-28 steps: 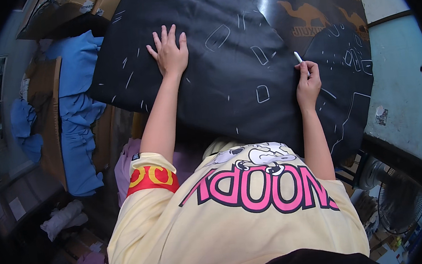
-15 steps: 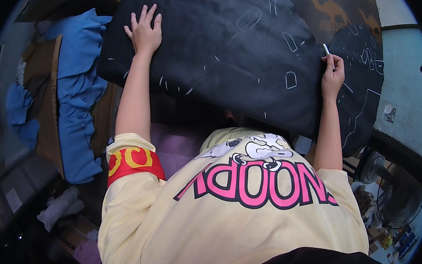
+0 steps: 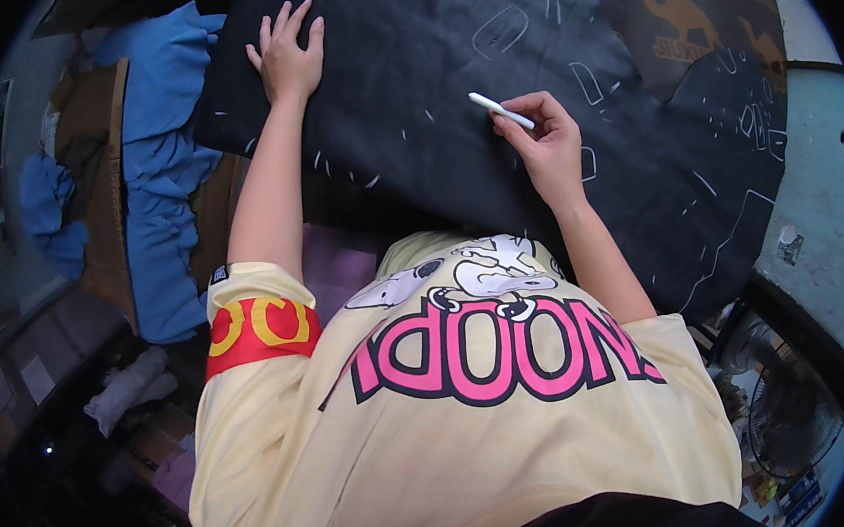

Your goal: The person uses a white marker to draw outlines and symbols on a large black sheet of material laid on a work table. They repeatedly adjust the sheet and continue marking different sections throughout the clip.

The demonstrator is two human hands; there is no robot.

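Note:
A large black leather-like sheet (image 3: 376,77) spreads out before me, marked with white outlines and short strokes. My left hand (image 3: 289,59) lies flat on its far left part, fingers spread. Over the middle of the sheet, my right hand (image 3: 547,142) pinches a white marking pen (image 3: 501,111) between thumb and fingers. The pen points to the far left; whether its tip touches the sheet I cannot tell. Several white closed outlines (image 3: 586,82) lie just beyond and to the right of this hand.
Blue crumpled sheets (image 3: 160,156) hang over a brown cardboard panel (image 3: 105,191) at the left. Brown printed material (image 3: 666,16) shows at the far right beside a pale blue wall (image 3: 814,149). A caged fan (image 3: 792,417) stands at the lower right.
My right hand has moved left with the pen, from the sheet's right part to its middle. My left hand stays pressed flat in the same place.

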